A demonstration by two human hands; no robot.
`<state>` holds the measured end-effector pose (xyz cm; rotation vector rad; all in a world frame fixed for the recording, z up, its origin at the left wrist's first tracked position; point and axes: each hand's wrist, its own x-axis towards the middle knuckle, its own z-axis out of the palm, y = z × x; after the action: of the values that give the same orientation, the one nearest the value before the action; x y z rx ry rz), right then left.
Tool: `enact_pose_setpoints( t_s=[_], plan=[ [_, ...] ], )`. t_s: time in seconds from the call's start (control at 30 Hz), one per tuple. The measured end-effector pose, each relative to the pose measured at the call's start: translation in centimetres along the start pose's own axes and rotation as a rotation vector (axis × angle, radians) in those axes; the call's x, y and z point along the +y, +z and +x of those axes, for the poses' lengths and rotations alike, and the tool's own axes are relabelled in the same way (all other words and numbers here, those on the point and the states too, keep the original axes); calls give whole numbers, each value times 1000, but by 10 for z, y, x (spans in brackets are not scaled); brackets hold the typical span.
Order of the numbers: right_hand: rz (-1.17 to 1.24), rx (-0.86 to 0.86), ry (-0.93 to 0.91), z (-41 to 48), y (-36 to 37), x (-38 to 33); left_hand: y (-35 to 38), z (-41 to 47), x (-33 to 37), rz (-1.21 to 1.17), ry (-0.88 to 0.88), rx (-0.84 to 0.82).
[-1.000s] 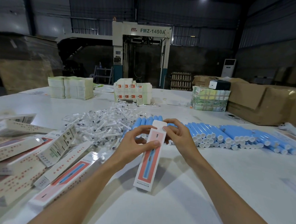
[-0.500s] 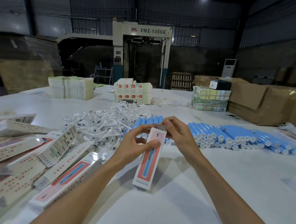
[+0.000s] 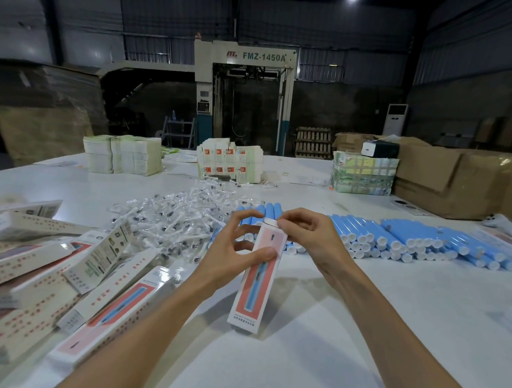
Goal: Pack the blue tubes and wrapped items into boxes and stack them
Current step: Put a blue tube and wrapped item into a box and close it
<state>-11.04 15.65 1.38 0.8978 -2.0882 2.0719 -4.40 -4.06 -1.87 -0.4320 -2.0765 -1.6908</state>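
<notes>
A long pink and white box (image 3: 254, 287) stands tilted above the white table (image 3: 360, 337). My left hand (image 3: 229, 252) grips its upper part, thumb across the front. My right hand (image 3: 309, 237) pinches the white top flap, which lies folded down at the box's top end. Rows of blue tubes (image 3: 412, 242) with white caps lie just behind my hands. A heap of clear wrapped items (image 3: 174, 218) sits behind and left of the box. Packed boxes (image 3: 61, 271) lie piled at the left.
Stacks of flat white cartons (image 3: 121, 157) and printed cartons (image 3: 229, 161) stand at the table's far side. A taped bundle (image 3: 362, 177) and brown cardboard boxes (image 3: 461, 184) stand at the far right. A large machine (image 3: 243, 96) rises behind the table.
The box's top flap stood up a second ago and now lies folded down under my right fingers. The box has lifted slightly and my left hand keeps its hold.
</notes>
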Motion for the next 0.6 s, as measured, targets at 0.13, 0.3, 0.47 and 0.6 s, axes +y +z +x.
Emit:
enact_pose_setpoints(
  t_s=[0.13, 0.3, 0.47, 0.6],
  plan=[
    [-19, -29, 2, -1, -1, -3, -1, 0, -2, 7, 8, -1],
    [17, -92, 1, -1, -5, -2, -1, 1, -5, 36, 56, 8],
    [-9, -109, 21, -5, 3, 5, -6, 4, -16, 3, 2, 41],
    [-4, -36, -26, -10, 19, 9, -5, 7, -20, -36, 13, 83]
  ],
)
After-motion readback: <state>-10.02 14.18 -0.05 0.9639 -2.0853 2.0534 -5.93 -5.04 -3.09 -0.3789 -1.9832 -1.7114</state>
